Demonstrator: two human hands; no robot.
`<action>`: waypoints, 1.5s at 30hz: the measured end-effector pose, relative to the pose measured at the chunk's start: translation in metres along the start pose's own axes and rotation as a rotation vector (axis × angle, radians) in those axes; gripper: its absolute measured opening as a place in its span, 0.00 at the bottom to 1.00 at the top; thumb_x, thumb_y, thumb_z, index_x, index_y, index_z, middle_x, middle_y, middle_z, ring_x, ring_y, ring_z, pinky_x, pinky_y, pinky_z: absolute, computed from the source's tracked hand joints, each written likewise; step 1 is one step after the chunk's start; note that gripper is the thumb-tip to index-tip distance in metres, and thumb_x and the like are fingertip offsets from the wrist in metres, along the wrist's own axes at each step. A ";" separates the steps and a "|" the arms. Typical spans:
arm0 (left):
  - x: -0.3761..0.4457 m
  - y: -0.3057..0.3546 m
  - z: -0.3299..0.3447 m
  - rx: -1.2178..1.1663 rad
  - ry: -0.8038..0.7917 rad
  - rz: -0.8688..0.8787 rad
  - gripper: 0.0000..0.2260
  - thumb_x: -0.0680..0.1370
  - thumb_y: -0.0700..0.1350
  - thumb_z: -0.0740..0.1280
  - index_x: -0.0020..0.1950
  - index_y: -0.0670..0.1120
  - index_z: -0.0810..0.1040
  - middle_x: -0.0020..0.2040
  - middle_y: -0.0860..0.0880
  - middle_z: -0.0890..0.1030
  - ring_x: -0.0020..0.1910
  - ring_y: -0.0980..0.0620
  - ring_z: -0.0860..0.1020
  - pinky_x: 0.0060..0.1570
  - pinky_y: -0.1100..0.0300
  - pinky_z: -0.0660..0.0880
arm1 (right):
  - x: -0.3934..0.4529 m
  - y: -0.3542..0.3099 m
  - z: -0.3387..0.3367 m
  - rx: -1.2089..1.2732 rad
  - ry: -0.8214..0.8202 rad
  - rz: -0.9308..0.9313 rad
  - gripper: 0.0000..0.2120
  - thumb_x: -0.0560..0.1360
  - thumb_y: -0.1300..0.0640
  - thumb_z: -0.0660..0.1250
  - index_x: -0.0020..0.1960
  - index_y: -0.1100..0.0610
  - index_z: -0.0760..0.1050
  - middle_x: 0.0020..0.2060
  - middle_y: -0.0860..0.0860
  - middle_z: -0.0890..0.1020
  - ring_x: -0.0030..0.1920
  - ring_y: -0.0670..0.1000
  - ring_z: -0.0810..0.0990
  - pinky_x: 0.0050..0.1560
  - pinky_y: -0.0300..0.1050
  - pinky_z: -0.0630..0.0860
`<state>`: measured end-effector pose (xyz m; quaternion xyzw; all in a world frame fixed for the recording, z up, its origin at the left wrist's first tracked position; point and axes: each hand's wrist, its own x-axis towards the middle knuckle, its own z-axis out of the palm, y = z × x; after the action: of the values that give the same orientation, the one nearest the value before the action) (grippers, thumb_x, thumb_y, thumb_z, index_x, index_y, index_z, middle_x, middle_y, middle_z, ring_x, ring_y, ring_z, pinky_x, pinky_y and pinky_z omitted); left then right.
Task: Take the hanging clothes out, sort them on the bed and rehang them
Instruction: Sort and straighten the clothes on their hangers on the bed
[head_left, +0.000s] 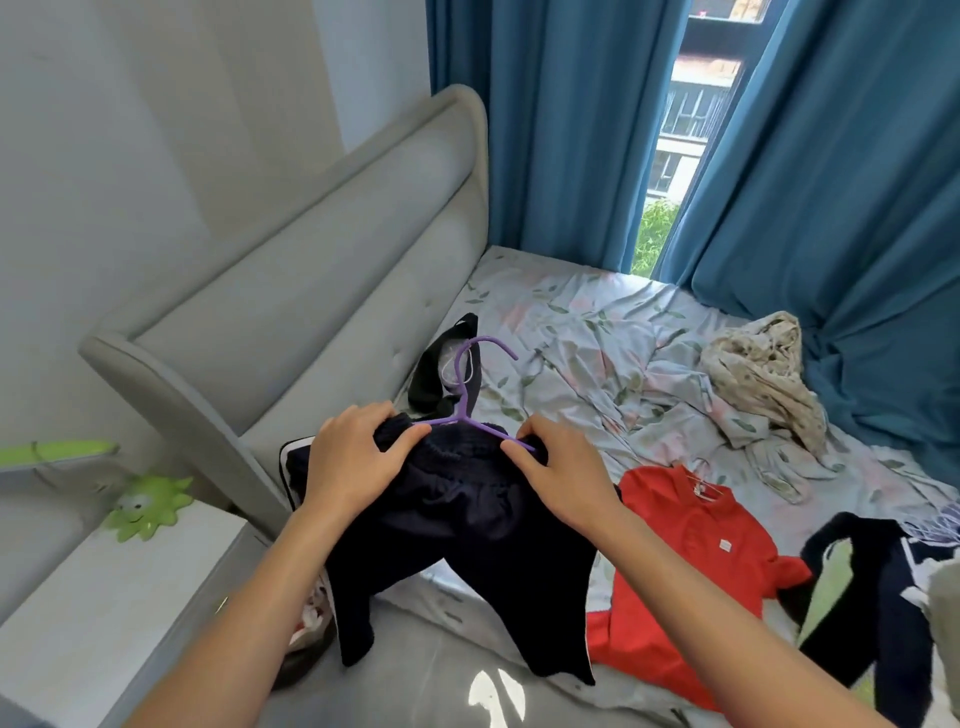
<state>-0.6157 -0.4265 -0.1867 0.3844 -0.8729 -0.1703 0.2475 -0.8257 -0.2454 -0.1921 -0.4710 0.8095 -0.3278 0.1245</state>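
A pair of dark navy trousers (467, 545) lies on the bed (571, 322) in front of me, legs spread toward me. A purple hanger (467, 395) sits at the waistband, its hook pointing away. My left hand (358, 457) grips the left side of the waistband over the hanger arm. My right hand (566, 467) holds the right side of the waistband and the hanger's right arm. A red shirt (691, 561) on a pale hanger lies to the right. At the far right lies a dark navy and white garment (883, 597).
A grey padded headboard (311, 291) runs along the left. A black garment (441, 364) lies by it. A cream spotted cloth (763, 364) is bunched near blue curtains (831, 182). A white bedside cabinet (104, 597) holds a green toy (148, 504).
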 end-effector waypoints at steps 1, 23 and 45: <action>0.006 -0.004 0.001 -0.005 -0.003 0.011 0.26 0.76 0.72 0.63 0.37 0.49 0.72 0.33 0.54 0.75 0.37 0.47 0.74 0.38 0.49 0.71 | 0.003 -0.001 0.004 -0.003 0.001 0.010 0.14 0.80 0.37 0.64 0.45 0.46 0.73 0.39 0.43 0.79 0.41 0.46 0.77 0.43 0.52 0.76; 0.192 -0.002 0.124 0.112 -0.214 0.035 0.27 0.78 0.70 0.65 0.37 0.48 0.68 0.29 0.52 0.74 0.31 0.51 0.74 0.30 0.55 0.64 | 0.168 0.109 0.015 0.023 0.017 0.180 0.12 0.80 0.39 0.65 0.46 0.47 0.72 0.41 0.43 0.78 0.42 0.46 0.77 0.40 0.46 0.73; 0.338 -0.145 0.543 0.164 -0.637 0.156 0.26 0.83 0.67 0.56 0.62 0.45 0.74 0.55 0.45 0.77 0.56 0.40 0.78 0.53 0.44 0.77 | 0.336 0.427 0.240 -0.101 0.018 0.524 0.18 0.83 0.54 0.64 0.72 0.49 0.74 0.62 0.50 0.76 0.65 0.55 0.73 0.64 0.57 0.75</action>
<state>-1.0332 -0.7170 -0.6006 0.2624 -0.9440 -0.1916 -0.0570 -1.1703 -0.4822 -0.6136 -0.2480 0.9202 -0.2476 0.1742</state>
